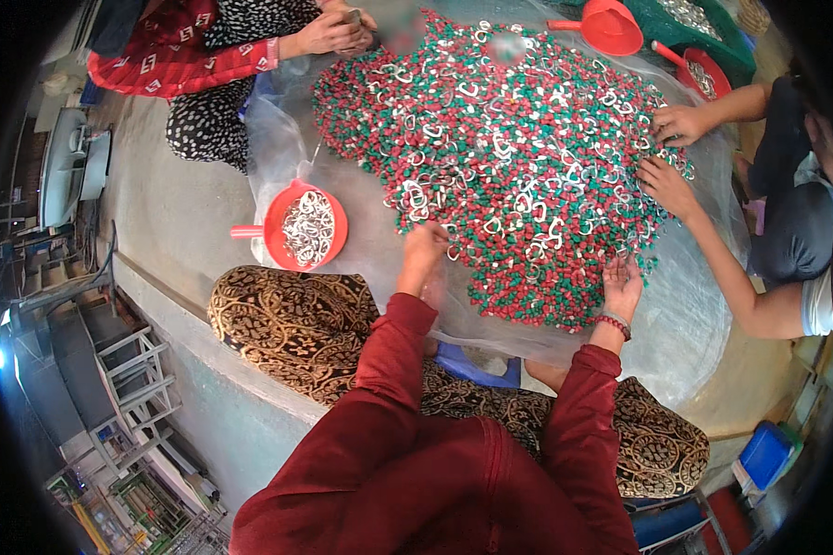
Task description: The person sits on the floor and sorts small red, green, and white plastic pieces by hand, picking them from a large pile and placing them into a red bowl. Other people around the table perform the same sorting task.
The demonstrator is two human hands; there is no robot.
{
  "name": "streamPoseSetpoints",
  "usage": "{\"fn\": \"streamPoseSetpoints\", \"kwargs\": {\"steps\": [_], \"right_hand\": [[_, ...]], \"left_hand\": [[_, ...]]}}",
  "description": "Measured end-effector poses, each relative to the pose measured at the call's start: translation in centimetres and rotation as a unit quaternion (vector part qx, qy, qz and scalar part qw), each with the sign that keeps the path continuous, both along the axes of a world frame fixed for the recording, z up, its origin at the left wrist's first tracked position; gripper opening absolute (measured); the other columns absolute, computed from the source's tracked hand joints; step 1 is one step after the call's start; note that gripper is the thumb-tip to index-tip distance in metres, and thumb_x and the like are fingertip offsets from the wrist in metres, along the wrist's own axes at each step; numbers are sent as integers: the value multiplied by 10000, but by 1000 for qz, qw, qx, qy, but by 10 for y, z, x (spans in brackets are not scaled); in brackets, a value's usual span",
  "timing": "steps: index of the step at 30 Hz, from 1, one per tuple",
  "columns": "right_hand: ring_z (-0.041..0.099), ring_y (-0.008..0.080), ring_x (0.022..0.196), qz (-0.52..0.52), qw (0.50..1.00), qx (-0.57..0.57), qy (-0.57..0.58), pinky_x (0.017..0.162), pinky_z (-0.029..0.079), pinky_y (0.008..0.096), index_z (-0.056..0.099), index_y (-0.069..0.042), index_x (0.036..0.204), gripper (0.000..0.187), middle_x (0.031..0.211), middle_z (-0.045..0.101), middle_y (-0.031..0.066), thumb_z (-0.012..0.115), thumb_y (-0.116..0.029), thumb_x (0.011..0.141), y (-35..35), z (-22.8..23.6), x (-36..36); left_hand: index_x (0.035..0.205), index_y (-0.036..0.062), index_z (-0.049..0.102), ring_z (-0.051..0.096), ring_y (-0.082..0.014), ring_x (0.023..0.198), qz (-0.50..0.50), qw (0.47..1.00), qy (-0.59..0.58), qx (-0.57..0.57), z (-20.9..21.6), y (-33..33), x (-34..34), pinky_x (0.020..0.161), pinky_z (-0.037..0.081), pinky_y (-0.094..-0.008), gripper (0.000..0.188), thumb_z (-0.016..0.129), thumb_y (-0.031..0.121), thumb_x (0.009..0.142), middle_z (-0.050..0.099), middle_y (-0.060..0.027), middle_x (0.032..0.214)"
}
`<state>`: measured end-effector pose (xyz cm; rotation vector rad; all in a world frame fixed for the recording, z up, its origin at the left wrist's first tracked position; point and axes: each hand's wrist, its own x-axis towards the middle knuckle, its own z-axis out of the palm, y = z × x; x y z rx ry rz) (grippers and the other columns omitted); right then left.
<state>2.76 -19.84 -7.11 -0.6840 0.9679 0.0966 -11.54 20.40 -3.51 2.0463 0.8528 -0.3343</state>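
A broad heap of small red, green and white pieces [528, 139] covers a clear plastic sheet [685, 342], with many white loop-shaped pieces [416, 196] scattered through it. At the heap's near left edge, my left hand [423, 252] has its fingers bent together; whatever they may pinch is too small to make out. My right hand [623, 285] rests at the near right edge, palm partly up and fingers apart, touching the loose pieces. Left of my left hand, a red plastic scoop [276, 231] with a handle holds many white loops.
Across the heap on the left, a co-worker's hands [335, 33] are close together. Another co-worker's hands [673, 153] reach into the right edge. More red scoops [611, 30] lie at the far right beside a green container [666, 37]. A blue stool [477, 365] shows between my legs.
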Motion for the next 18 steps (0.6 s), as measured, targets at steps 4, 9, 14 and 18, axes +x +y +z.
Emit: {"fn": "streamPoseSetpoints", "kwargs": {"steps": [4,9,14,18], "right_hand": [[569,212,882,175,975,-105,-87,736,498,340,521,-39,1211,351,1028,548,102,527,-94,865,55,68,-6],[589,147,753,246,940,-201,-125,621,482,270,545,-35,1167,330,870,617,53,548,-82,840,66,88,-13],[598,292,799,523,547,-610,-235,725,497,383,549,-113,1175,367,872,583,139,594,-116,811,91,48,-40],[543,363,961,535,510,-640,-210,840,461,447,477,-133,1246,569,1061,500,218,717,-102,730,158,68,-74]], "left_hand": [[943,8,634,637,-288,809,-59,974,-206,70,10,-49,26,719,506,-368,279,745,115,710,645,-158,858],[1097,27,534,547,-363,940,-176,942,-205,198,1,-68,43,773,476,-451,349,609,-8,758,524,-168,991],[1011,35,572,579,-353,875,-226,936,-196,188,-3,-67,47,728,472,-441,269,643,57,753,551,-151,958],[1007,42,606,625,-281,771,-135,975,-149,92,2,-49,45,684,486,-365,261,676,105,764,624,-120,790]]}}
